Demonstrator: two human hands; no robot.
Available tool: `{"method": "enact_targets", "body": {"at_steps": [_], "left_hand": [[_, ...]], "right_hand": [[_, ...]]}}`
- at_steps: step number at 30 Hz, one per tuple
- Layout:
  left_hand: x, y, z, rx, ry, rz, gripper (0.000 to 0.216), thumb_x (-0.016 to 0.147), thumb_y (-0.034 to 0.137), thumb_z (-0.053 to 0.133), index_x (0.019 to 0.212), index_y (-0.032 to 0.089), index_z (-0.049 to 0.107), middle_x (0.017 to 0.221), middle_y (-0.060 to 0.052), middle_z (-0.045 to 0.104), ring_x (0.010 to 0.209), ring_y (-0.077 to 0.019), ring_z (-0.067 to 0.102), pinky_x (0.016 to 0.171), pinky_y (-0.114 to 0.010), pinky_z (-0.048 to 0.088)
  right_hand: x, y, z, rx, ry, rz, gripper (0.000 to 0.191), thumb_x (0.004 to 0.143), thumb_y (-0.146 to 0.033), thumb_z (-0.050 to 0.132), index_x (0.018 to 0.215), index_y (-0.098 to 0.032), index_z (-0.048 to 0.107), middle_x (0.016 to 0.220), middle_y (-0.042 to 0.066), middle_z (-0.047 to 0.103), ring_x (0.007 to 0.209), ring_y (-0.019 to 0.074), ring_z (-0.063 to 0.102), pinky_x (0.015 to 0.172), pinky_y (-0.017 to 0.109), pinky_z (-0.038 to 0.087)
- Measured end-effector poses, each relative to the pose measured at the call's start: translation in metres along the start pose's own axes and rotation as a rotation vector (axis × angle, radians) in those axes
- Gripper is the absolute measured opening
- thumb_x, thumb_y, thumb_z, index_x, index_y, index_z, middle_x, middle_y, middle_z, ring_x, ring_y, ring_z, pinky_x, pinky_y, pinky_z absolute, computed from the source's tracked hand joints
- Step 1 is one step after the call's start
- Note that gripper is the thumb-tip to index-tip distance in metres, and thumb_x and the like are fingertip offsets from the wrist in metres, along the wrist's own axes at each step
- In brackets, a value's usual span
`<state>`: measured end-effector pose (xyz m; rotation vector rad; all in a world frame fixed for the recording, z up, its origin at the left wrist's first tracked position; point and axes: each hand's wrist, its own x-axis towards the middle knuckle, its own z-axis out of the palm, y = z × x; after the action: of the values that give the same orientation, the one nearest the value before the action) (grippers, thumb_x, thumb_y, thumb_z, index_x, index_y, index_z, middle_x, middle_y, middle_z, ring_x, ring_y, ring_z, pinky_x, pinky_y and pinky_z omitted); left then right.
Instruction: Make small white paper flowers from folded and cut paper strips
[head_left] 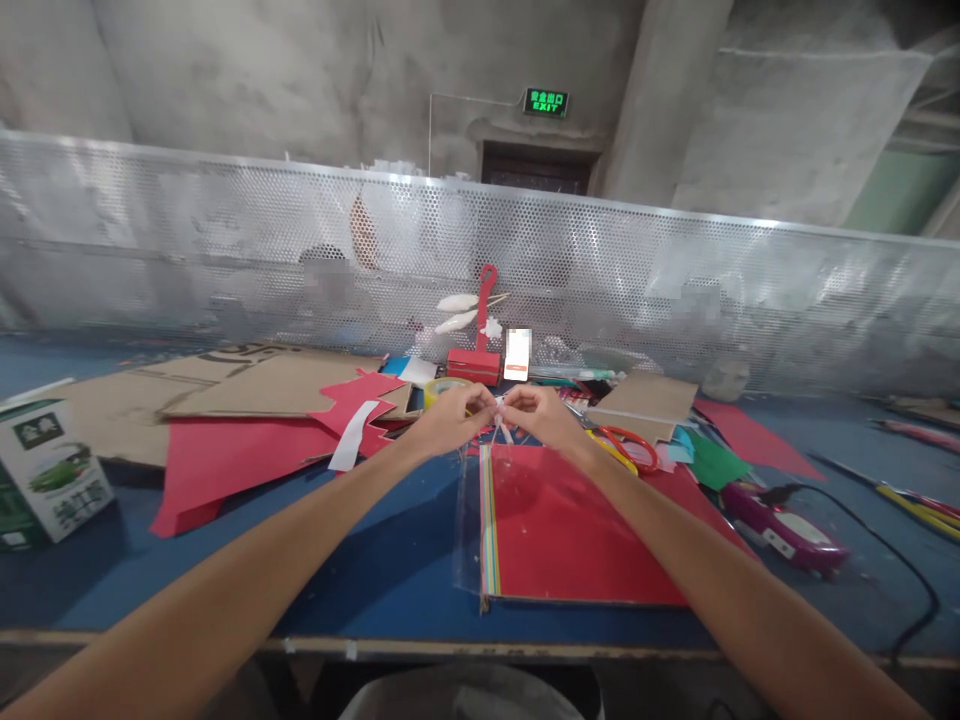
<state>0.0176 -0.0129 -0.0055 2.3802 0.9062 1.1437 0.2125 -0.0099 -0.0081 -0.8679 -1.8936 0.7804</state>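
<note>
My left hand point(455, 416) and my right hand point(543, 412) meet over the middle of the table, fingertips pinched close together. Between them is a small whitish piece point(500, 408), largely covered by the fingers and too small to name. Thin pale strips hang just under the fingertips. Below the hands lies a pack of coloured paper point(585, 530), red sheet on top, in a clear sleeve. Orange-handled scissors point(628, 449) rest right of my right hand. A roll of yellow tape point(442, 388) sits behind my left hand.
A red cardboard piece with a tall handle point(474, 366) and a lit phone point(517, 355) stand at the back, before a perforated metal screen point(225, 230). Cardboard sheets point(247, 385) and a milk carton point(52, 475) are left. A purple corded device point(784, 530) lies right.
</note>
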Motion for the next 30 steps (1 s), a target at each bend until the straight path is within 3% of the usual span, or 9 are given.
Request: {"method": "enact_targets", "body": {"at_steps": [11, 18, 25, 30], "left_hand": [[0.005, -0.010, -0.001, -0.214, 0.067, -0.230, 0.011, 0.081, 0.027, 0.059, 0.078, 0.017, 0.055, 0.071, 0.000, 0.061, 0.065, -0.0134, 0.060, 0.059, -0.024, 0.046], [0.004, -0.003, -0.001, -0.315, 0.014, -0.179, 0.020, 0.074, 0.030, 0.069, 0.081, 0.017, 0.055, 0.074, 0.002, 0.060, 0.068, -0.0115, 0.057, 0.063, -0.023, 0.044], [0.007, -0.013, -0.001, -0.144, -0.001, -0.203, 0.022, 0.081, 0.037, 0.058, 0.071, 0.018, 0.053, 0.063, 0.003, 0.051, 0.057, -0.0114, 0.048, 0.055, -0.024, 0.039], [0.005, -0.018, -0.005, 0.047, 0.016, -0.187, 0.013, 0.081, 0.029, 0.055, 0.075, 0.019, 0.049, 0.064, 0.003, 0.053, 0.060, -0.0130, 0.052, 0.057, -0.024, 0.038]], "right_hand": [[0.002, 0.008, 0.001, 0.034, 0.019, 0.022, 0.015, 0.078, -0.031, 0.065, 0.075, -0.020, 0.055, 0.066, 0.001, 0.066, 0.054, 0.0148, 0.061, 0.048, 0.024, 0.049], [0.002, 0.009, 0.003, 0.051, -0.006, -0.013, 0.017, 0.074, -0.029, 0.069, 0.085, -0.018, 0.059, 0.075, 0.002, 0.067, 0.061, 0.0147, 0.063, 0.052, 0.024, 0.051], [0.003, 0.012, 0.004, -0.016, -0.052, -0.075, 0.016, 0.078, -0.032, 0.067, 0.081, -0.017, 0.062, 0.068, 0.000, 0.065, 0.056, 0.0128, 0.059, 0.056, 0.024, 0.048], [0.003, 0.012, 0.001, -0.055, -0.038, -0.038, 0.013, 0.078, -0.029, 0.065, 0.080, -0.018, 0.058, 0.069, 0.000, 0.066, 0.056, 0.0130, 0.059, 0.054, 0.023, 0.046]]}}
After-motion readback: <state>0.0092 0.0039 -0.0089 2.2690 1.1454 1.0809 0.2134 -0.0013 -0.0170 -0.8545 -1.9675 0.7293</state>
